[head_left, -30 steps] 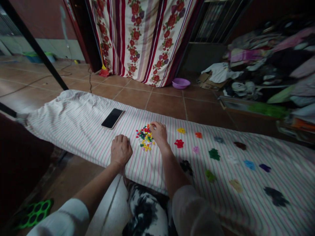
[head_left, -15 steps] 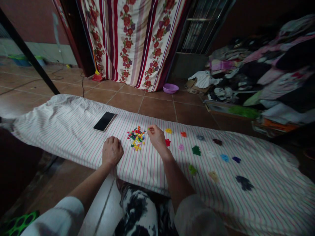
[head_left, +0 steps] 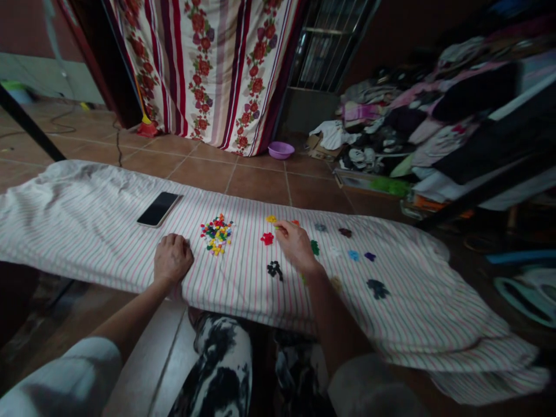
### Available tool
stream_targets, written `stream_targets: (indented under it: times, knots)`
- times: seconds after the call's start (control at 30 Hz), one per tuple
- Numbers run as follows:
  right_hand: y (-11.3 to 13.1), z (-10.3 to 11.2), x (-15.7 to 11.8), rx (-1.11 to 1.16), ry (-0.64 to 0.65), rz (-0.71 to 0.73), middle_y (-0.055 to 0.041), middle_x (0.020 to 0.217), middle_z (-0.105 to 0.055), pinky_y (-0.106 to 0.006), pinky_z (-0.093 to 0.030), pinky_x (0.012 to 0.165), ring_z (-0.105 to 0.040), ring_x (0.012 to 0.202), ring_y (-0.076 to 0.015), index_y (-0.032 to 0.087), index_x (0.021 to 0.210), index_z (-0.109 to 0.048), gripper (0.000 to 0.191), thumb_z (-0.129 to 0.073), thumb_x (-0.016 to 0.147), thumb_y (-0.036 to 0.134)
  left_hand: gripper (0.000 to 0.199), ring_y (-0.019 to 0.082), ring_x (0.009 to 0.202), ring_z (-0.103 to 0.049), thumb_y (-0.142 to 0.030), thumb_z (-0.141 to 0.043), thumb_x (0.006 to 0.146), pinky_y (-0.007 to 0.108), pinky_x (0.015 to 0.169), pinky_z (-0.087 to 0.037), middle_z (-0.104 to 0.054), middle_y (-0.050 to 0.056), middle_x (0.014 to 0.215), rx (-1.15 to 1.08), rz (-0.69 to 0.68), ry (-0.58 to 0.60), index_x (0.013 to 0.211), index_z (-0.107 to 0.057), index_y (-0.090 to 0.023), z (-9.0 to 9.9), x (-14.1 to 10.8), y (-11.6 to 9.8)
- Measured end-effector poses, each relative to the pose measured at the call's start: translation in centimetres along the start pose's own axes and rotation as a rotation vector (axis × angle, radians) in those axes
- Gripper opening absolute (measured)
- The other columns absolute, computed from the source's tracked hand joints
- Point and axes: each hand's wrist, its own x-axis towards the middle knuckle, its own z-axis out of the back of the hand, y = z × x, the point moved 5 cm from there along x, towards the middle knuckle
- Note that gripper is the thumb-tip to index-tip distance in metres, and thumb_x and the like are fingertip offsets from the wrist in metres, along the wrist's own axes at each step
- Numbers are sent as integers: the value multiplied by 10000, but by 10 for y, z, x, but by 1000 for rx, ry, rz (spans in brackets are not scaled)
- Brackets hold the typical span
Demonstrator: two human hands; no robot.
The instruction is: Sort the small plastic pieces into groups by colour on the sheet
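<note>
My right hand (head_left: 296, 244) is over the striped cloth, thumb and forefinger pinched on a small light green piece (head_left: 277, 227). Close by its fingertips lie a red pile (head_left: 267, 238) and a yellow pile (head_left: 271, 219). My left hand (head_left: 172, 258) rests on the cloth with its fingers curled; whether anything is under them is hidden. Between my hands lies a mixed heap of small coloured pieces (head_left: 217, 234). A black pile (head_left: 274, 270) sits nearer to me. Beyond my right hand are dark green (head_left: 315, 247), grey (head_left: 320, 227), brown (head_left: 345, 232) and blue (head_left: 353, 255) piles.
A phone (head_left: 159, 209) lies left of the mixed heap on the striped cloth (head_left: 234, 289). Behind are a purple basin (head_left: 281, 150) on the tiled floor, a floral curtain (head_left: 221, 69) and heaped clothes (head_left: 408, 116) at the right.
My right hand has moved right, away from the mixed heap and past the red pile, still pinching the green piece. The black pile has come into view. The camera has turned rightward.
</note>
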Motion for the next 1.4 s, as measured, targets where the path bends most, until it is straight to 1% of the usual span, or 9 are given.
stream_targets:
  times: [0.13,0.27,0.37,0.47,0.67,0.9,1.0,1.2,1.4]
  knots:
    - [-29,30,-7,-49,-63,-85,-69,937,-685,-322,-462,834,-615,846,-189,203,936,-688,246,-490,790,194,163,297,920,-523,-266,-421,824,417,792,-411,-582,136,877,-4,-7,-4,823,-561,-184,-1,0,1]
    - [-57,54,-17,-90,-112,-161,-87,911,-670,-322,-464,813,-606,801,-189,177,913,-693,238,-504,772,210,193,292,907,-524,-279,-402,824,416,802,-407,-586,137,874,28,-19,-11,830,-566,-178,-2,0,2]
    - [-73,67,-25,-105,-112,-212,-79,860,-666,-321,-464,792,-601,768,-184,165,924,-689,249,-504,767,222,200,287,905,-528,-286,-407,823,414,820,-407,-593,136,877,37,-24,-19,836,-572,-173,-2,0,3]
    - [-80,75,-36,-111,-60,-226,-44,799,-656,-295,-454,749,-588,733,-166,169,927,-682,244,-521,753,229,197,280,898,-535,-282,-421,820,409,823,-406,-592,135,868,41,-16,-12,829,-580,-166,-2,0,3]
    - [-69,70,-61,-67,304,-216,5,644,-603,-230,-377,592,-537,600,-126,182,822,-684,178,-516,765,202,208,284,903,-540,-279,-431,821,399,809,-416,-603,153,888,72,-15,17,839,-594,-152,-3,2,4]
    - [-53,59,-67,-187,511,-201,-37,769,-674,-219,-351,623,-565,711,-137,160,823,-707,238,-477,768,131,211,297,902,-544,-284,-437,817,421,821,-428,-601,152,883,78,-27,12,848,-600,-153,-4,2,4]
    - [-55,53,-68,-222,566,-203,-47,801,-686,-223,-345,625,-570,728,-141,153,834,-709,252,-467,772,117,217,298,903,-546,-283,-434,820,421,820,-433,-603,156,886,78,-26,7,844,-600,-146,-3,1,4]
    - [-59,43,-70,-230,598,-147,-66,893,-708,-224,-362,673,-591,796,-151,157,854,-715,273,-468,769,78,226,296,897,-545,-283,-429,825,423,819,-441,-607,160,885,96,-43,-3,848,-602,-139,-4,1,4]
    - [-58,46,-67,-249,599,-147,-80,957,-709,-225,-385,733,-602,865,-163,154,928,-716,295,-463,794,82,204,293,903,-545,-275,-435,820,428,826,-437,-603,150,888,79,-44,-8,857,-596,-155,-3,1,4]
